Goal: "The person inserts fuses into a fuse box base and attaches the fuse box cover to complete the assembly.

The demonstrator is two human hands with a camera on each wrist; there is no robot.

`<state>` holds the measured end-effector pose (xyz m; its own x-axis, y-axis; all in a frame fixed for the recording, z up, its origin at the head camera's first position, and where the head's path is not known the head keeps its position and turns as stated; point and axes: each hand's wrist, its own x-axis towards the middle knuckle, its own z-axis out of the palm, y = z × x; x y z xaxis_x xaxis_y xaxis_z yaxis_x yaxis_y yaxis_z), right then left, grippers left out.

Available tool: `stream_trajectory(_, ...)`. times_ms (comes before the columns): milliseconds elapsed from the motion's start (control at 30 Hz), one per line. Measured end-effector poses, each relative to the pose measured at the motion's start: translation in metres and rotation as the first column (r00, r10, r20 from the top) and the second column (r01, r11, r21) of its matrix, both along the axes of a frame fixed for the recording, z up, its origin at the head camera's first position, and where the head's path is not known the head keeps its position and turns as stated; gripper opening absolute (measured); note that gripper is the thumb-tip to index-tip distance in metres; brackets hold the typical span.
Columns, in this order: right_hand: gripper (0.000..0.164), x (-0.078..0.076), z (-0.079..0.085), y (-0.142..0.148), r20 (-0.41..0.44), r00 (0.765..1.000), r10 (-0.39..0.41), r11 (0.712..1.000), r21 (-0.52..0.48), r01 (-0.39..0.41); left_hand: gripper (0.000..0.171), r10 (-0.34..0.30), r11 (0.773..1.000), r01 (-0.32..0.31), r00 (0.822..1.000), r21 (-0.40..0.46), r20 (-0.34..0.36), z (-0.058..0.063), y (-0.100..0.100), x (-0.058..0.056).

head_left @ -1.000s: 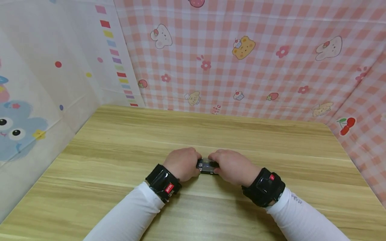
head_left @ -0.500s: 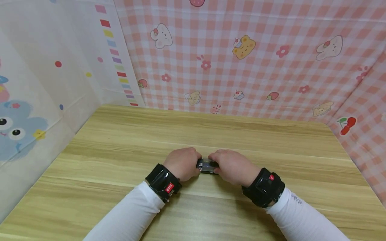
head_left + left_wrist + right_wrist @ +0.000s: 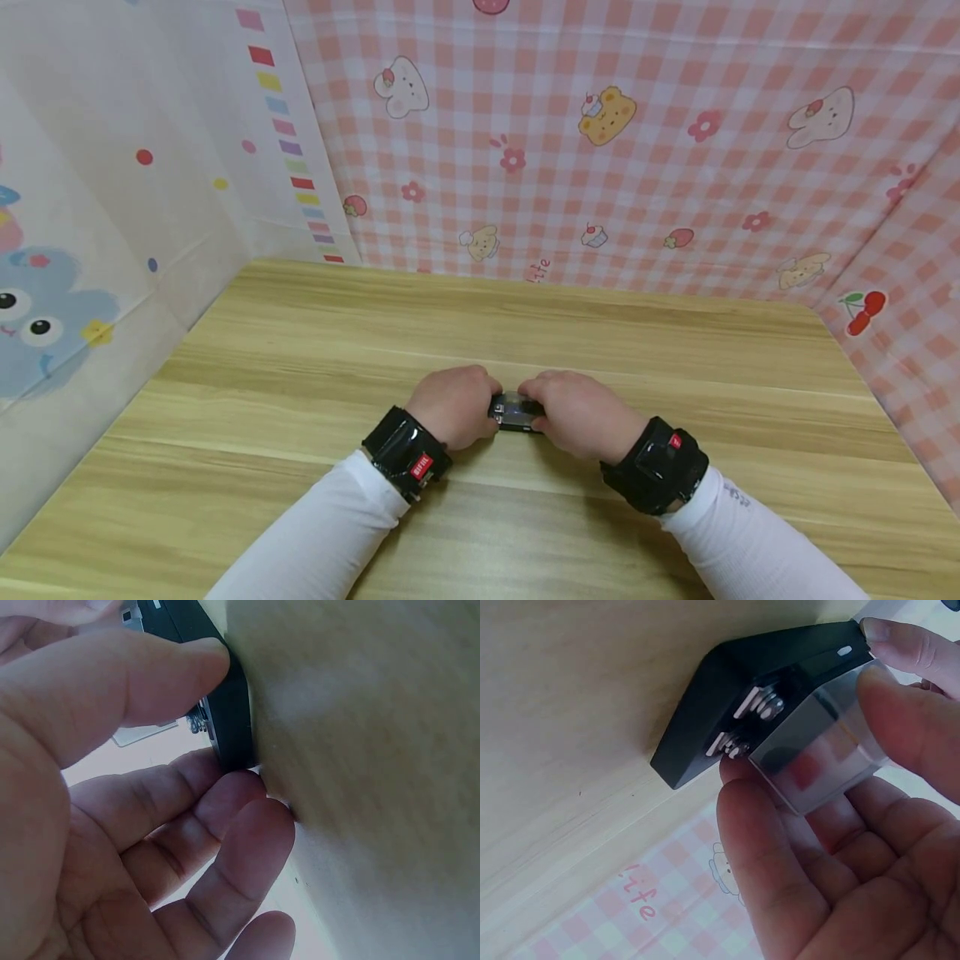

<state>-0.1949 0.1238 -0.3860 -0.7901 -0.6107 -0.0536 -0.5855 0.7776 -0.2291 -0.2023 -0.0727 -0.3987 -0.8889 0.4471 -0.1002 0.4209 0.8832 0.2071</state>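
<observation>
In the head view, a small black terminal block [image 3: 516, 427] lies at the middle of the table between both hands. It has metal screws [image 3: 761, 705] at its end and a clear plastic cover [image 3: 817, 750] in the right wrist view. My left hand [image 3: 456, 408] pinches the block's left end, thumb [image 3: 195, 667] against the black body and fingertips on the opposite side. My right hand [image 3: 581, 415] holds the other end, with its thumb [image 3: 892, 712] on the clear cover and fingers at the far side. Both hands hide the block's ends in the head view.
A wood-grain table [image 3: 315, 333] reaches back to a pink checked cloth wall [image 3: 637, 192]. A white patterned cloth [image 3: 187, 100] hangs at the left. Black straps [image 3: 408, 454] wrap both wrists over white sleeves.
Both hands keep their hold on the terminal block in the same place. Only a very slight shift of the head view is visible.
</observation>
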Motion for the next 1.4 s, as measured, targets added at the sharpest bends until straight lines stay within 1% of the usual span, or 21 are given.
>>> stream_trajectory(133,0.024,0.0007,0.0006,-0.002,0.014,1.0,-0.015,1.0,-0.001,0.015,0.018,0.002,1.0,-0.002,1.0,0.001,0.0,0.0006,0.0,0.0003)
stream_trajectory(300,0.025,0.0017,0.0008,-0.0021,0.001,1.0,-0.012,1.0,-0.006,0.012,0.017,0.004,1.0,-0.004,1.0,0.005,-0.007,0.0015,0.0005,0.0007)
stream_trajectory(700,0.021,0.0016,0.0006,-0.0033,0.012,0.999,-0.046,0.999,-0.004,0.046,0.02,-0.011,1.0,0.011,1.0,0.004,-0.011,0.0019,0.0002,-0.0006)
stream_trajectory(1133,0.019,0.001,-0.0027,-0.001,-0.011,1.0,-0.018,1.0,-0.018,0.018,0.017,-0.016,1.0,0.016,1.0,0.005,-0.007,0.0006,-0.001,0.0001)
stream_trajectory(1400,0.019,-0.0002,-0.0027,0.0003,0.0,1.0,-0.015,1.0,-0.021,0.015,0.017,-0.009,1.0,0.009,1.0,0.008,-0.012,0.0,-0.0004,-0.0006)
